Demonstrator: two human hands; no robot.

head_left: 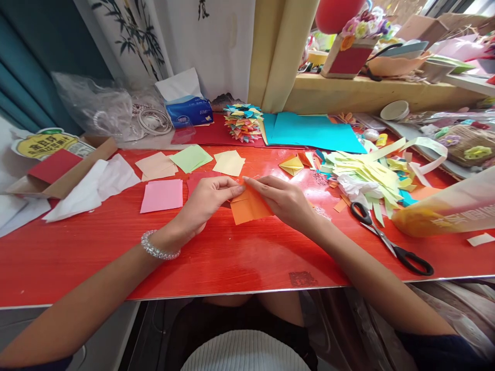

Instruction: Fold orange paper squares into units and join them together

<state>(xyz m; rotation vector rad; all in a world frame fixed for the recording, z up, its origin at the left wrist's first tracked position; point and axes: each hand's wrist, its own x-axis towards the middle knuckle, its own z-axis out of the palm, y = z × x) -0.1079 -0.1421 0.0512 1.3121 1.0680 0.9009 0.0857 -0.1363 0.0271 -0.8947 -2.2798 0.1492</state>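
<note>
An orange square of paper (251, 207) with crease lines is held up just above the red table. My left hand (207, 201) pinches its upper left part between thumb and fingers. At its top edge, the fingers of my right hand (284, 198) press on the paper, and the thumb is mostly hidden. Beyond my hands lie small stacks of paper squares: pink (161, 196), peach (157, 166), green (191, 158) and cream (229, 163). A folded yellow paper piece (292, 165) rests past my right hand.
Black-handled scissors (386, 242) lie right of my right forearm, near paper strips (363, 172) and a plastic bag (448, 203). At the back are blue sheets (313, 133), a stack of folded papers (243, 123) and a tissue pack (189, 111). A cardboard tray (77, 170) stands left.
</note>
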